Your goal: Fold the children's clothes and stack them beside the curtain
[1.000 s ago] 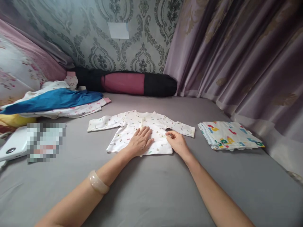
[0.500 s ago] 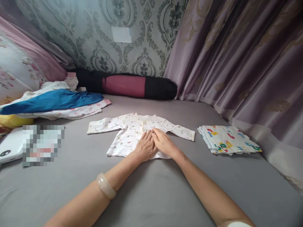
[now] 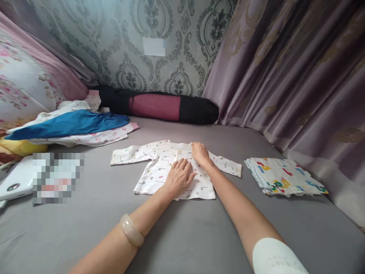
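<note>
A small white long-sleeved baby shirt (image 3: 155, 173) with a scattered print lies spread on the grey bed sheet (image 3: 182, 236), its collar facing away from me and both sleeves stretched outward. My left hand (image 3: 180, 176) rests flat on the shirt's middle, fingers extended, palm down. At the right shoulder beside the collar, my right hand (image 3: 200, 153) has its fingers bent and drawn together on the fabric. The fingertips are partly hidden there. A pale bangle (image 3: 132, 230) circles my left forearm.
To the right lies a folded cloth (image 3: 285, 176) with colourful print. A pile of clothes (image 3: 74, 123), a white device (image 3: 24, 179) and a blurred-out flat item (image 3: 58, 179) are on the left. A black and maroon bolster-shaped bag (image 3: 155, 107) lies along the wall; curtains (image 3: 285, 76) hang right.
My right hand has moved from beside my left hand up to the shirt's right shoulder. My left hand stays flat on the shirt. The whole view has shifted slightly.
</note>
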Tool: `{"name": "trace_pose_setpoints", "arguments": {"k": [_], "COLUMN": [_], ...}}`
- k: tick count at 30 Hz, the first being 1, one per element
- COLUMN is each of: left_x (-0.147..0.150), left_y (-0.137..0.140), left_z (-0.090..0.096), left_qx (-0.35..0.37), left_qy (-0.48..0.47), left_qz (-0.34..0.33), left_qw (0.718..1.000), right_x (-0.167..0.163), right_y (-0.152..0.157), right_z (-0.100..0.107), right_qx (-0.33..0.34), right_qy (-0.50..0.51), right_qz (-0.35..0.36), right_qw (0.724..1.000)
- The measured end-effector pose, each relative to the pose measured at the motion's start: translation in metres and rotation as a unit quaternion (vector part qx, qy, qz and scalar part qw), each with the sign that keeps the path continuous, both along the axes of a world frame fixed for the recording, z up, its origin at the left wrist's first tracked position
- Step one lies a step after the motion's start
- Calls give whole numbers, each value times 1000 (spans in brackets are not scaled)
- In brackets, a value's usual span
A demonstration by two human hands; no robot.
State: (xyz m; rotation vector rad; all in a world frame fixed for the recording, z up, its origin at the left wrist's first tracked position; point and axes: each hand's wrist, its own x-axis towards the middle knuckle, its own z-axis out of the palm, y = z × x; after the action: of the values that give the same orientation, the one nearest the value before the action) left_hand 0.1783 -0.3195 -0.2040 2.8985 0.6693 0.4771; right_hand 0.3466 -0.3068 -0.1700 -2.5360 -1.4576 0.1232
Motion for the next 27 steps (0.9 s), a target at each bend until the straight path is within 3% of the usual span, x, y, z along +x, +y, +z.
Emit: {"name": "trace_pose_setpoints", "arguments": {"k": [8,17,23,27], "left_x": [-1,0,-1,0], "left_y": [1,1,3,9], "left_z": [-11,-10,-3,-2], "left_qx": [-11,-32,-48,-38], "left_qy": [47,62,47,20], "left_qz": [71,79,80,125], "left_qw": [996,994,994,991], "right_x": [25,26,18,-1], "right_y": [34,37,45,64], "right_z": [-13,-23,-13,-7], "right_qx": [1,34,21,24], "right_qy": [6,-10,-14,-1], "right_qz": [-23,-29,-23,38], "right_qw": [1000,999,999,999]}}
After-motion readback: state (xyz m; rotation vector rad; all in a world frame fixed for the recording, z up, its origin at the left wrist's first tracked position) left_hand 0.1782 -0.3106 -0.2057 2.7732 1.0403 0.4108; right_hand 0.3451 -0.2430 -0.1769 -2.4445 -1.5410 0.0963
